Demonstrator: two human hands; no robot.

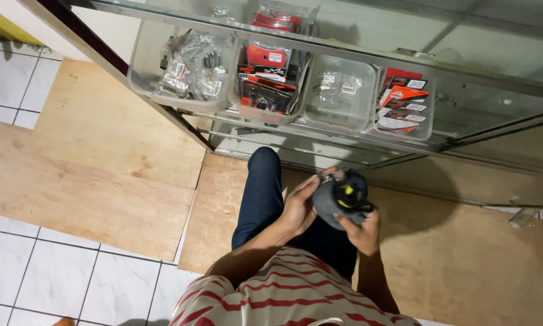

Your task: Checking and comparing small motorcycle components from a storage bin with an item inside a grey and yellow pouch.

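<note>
Both of my hands hold a round dark grey part with a black and yellow piece on top, in front of my body above my dark trouser leg. My left hand grips its left side, thumb and fingers reaching to a small metal bit at the top. My right hand supports it from below and the right. The part's underside is hidden by my fingers.
A glass display case stands just ahead, with several clear plastic bins of small bagged and red-carded parts. Plywood sheets cover the white tiled floor around my feet.
</note>
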